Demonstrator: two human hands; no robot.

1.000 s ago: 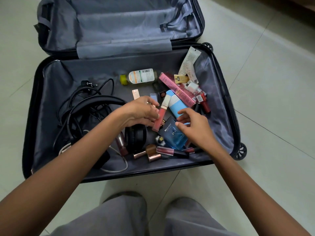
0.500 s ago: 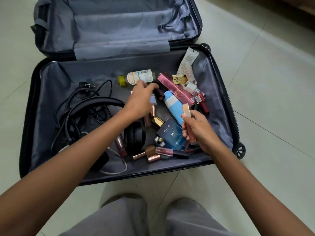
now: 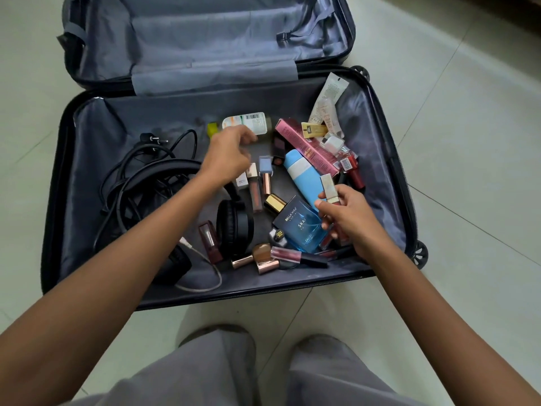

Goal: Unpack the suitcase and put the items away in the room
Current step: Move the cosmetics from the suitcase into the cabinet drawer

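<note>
An open black suitcase (image 3: 67, 183) lies on the tiled floor, lid flat behind it. Its grey-lined tray holds black headphones (image 3: 234, 224) and tangled cables (image 3: 140, 165) on the left, and cosmetics on the right. My right hand (image 3: 348, 218) is shut on a lip gloss tube (image 3: 329, 187) with a gold cap, above a blue perfume bottle (image 3: 301, 227). My left hand (image 3: 228, 156) hovers with curled fingers just below a clear bottle (image 3: 248, 123) with a yellow cap; I see nothing in it. A light blue tube (image 3: 301, 174) and a pink box (image 3: 307, 148) lie between the hands.
Several lip glosses and a foundation bottle (image 3: 263, 256) lie near the tray's front edge. A white tube (image 3: 328, 101) leans in the far right corner. Pale floor tiles (image 3: 468, 142) surround the case. My grey trouser legs (image 3: 222, 373) stand just in front of it.
The lip gloss passed from my left hand to my right hand, which now holds it up. My left hand moved away toward the clear bottle at the back.
</note>
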